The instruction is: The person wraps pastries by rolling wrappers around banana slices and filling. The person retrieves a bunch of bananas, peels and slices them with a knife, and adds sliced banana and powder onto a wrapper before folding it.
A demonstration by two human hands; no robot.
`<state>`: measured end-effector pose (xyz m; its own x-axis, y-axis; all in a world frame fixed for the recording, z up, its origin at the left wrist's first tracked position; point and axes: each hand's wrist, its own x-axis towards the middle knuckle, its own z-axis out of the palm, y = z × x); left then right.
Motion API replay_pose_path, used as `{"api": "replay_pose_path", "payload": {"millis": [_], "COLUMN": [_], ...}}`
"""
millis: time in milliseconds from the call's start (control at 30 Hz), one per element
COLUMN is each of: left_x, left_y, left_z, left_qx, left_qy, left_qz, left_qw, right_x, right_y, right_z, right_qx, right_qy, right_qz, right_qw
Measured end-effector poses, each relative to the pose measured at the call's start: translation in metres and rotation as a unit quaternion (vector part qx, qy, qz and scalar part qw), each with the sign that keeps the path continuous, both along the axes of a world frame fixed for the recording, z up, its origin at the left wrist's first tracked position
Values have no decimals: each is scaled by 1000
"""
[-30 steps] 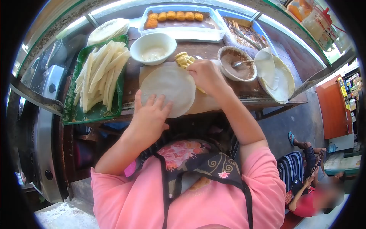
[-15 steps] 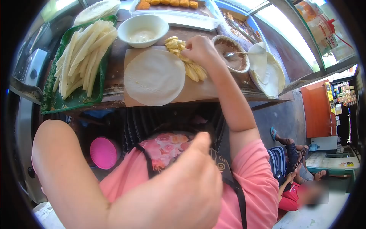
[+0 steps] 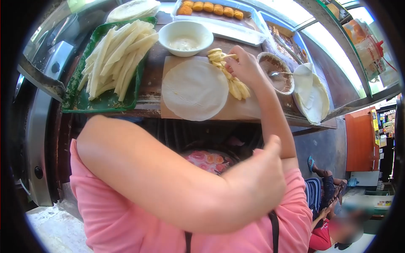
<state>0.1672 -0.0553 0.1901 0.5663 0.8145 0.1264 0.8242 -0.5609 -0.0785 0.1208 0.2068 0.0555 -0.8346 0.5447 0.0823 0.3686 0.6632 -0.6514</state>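
Note:
My right hand [image 3: 244, 65] is at the pile of pale yellow slices [image 3: 238, 87], its fingers pinching one slice at the upper end of the pile. Left of the pile a round white wrapper [image 3: 195, 89] lies flat on brown paper [image 3: 168, 63]. My left hand [image 3: 259, 181] is raised close to the camera across my chest, away from the table; it is blurred and its fingers are mostly hidden. Behind the wrapper is a white bowl [image 3: 185, 38] with pale paste. A bowl of brown powder [image 3: 276, 69] with a spoon stands right of my right hand.
A green tray [image 3: 71, 95] of rolled wrappers stands at the left, with stacked wrappers [image 3: 133, 10] behind it. At the back are a container of orange-brown pieces [image 3: 230, 29] and a second container. More wrappers [image 3: 310, 95] lie at the right. A person [image 3: 322, 232] sits at the lower right.
My left hand has left the wrapper and risen across my body toward the right. My right hand stays at the slices and now holds one up. The camera view has shifted.

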Motion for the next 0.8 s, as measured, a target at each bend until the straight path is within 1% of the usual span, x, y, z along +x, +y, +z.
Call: {"api": "replay_pose_path", "payload": {"millis": [33,67,100,133,167,233,267,333,367,433,467,567,633,700,767,800], "left_x": [-10,-23,-34,-46,-55,-65,-70,-78,-81,-85,-86,-88,-88,-88,-87,-88], "left_y": [2,1,-2,-5,-11,-22,-27,-33,-34,-34,-34,-32,-27,-23,-21,-20], "left_z": [0,-12,-26,-42,-61,-98,-117,-151,-163,-178,-182,-186,-187,-185,-180,-180], "left_qx": [-79,-81,-57,-44,-65,-53,0,107,139,204,218,247,258,261,255,255], "left_qy": [-19,-97,-77,-115,-156,-160,-183,-228,-225,-217,-218,-213,-208,-217,-241,-244], "left_qz": [7,25,60,95,133,217,246,298,317,355,359,360,342,331,331,323], "left_qw": [997,992,994,988,977,962,952,921,911,886,881,874,880,881,876,878], "right_x": [3,4,7,12,16,18,19,25,28,39,44,56,69,83,105,109], "right_y": [-1,-4,-14,-28,-40,-55,-60,-64,-67,-67,-63,-48,-15,40,89,103], "right_z": [1,3,11,23,27,14,7,-12,-17,-16,-15,0,23,40,44,43], "right_qx": [12,25,61,97,131,121,117,165,189,202,210,209,255,335,437,443], "right_qy": [16,32,57,82,106,131,142,134,129,110,100,178,168,112,-66,-111], "right_qz": [23,47,80,114,148,238,281,335,361,368,372,291,151,23,-47,-40], "right_qw": [1000,998,993,985,975,955,942,918,904,901,899,917,940,935,896,889]}}
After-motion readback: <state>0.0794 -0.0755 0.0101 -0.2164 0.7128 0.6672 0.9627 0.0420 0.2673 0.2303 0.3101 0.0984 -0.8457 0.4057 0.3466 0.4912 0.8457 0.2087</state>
